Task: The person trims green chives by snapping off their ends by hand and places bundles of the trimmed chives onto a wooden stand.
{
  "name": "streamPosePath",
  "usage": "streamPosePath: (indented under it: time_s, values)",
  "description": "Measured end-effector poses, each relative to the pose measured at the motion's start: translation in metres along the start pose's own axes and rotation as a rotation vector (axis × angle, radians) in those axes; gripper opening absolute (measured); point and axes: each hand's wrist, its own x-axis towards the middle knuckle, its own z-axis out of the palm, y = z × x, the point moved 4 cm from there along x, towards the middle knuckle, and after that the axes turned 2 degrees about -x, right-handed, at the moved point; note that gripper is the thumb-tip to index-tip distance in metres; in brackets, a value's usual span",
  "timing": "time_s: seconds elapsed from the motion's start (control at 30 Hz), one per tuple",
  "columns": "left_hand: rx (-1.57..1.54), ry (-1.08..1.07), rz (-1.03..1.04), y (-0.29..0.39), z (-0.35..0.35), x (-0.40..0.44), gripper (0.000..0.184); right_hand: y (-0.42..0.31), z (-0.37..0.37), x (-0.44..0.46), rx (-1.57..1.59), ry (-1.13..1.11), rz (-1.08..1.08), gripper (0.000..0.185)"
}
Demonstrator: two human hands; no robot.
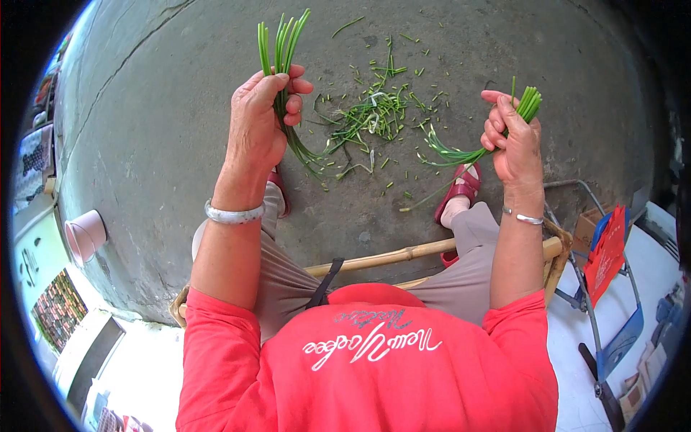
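My left hand (266,115) is closed around a bunch of green flowering chives (285,45). Their cut ends stick up above the thumb, and the thin tips hang down below the fingers. On the other side, my right hand (512,140) grips a second bunch of flowering chives (529,106). These lie slanted, cut ends at the upper right and pale buds trailing to the lower left. On the floor between the hands lies a loose heap of short chive pieces and scraps (381,115). The two bunches are held apart, above the ground.
Grey concrete floor (180,108) with a long crack spreads ahead. A bamboo seat frame (403,254) is under me, and my red sandals (461,191) stand near the scraps. A pink bucket (85,236) is at left. A metal-framed folding chair (619,338) and a red bag (604,255) are at right.
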Motion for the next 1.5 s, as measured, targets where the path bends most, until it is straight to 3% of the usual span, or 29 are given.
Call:
streamPosePath:
  time_s: [0.5,0.83,1.1,1.3,1.5]
  values:
    - [0.039,-0.126,0.017,-0.010,0.005,0.000,0.020,-0.011,-0.014,0.000,-0.219,0.135,-0.112,0.026]
    - [0.175,-0.173,-0.013,-0.016,0.021,-0.005,0.019,-0.007,-0.009,-0.001,-0.195,0.120,-0.110,0.026]
    - [0.029,-0.369,-0.249,-0.051,0.057,-0.024,0.018,0.013,0.015,-0.004,-0.054,-0.025,0.026,0.022]
    - [0.074,-0.499,-0.286,-0.059,0.068,-0.036,0.020,0.016,0.033,-0.012,0.101,-0.247,0.102,0.020]
    - [0.122,-0.496,-0.286,-0.058,0.068,-0.037,0.020,0.015,0.030,-0.014,0.052,-0.256,0.030,0.018]
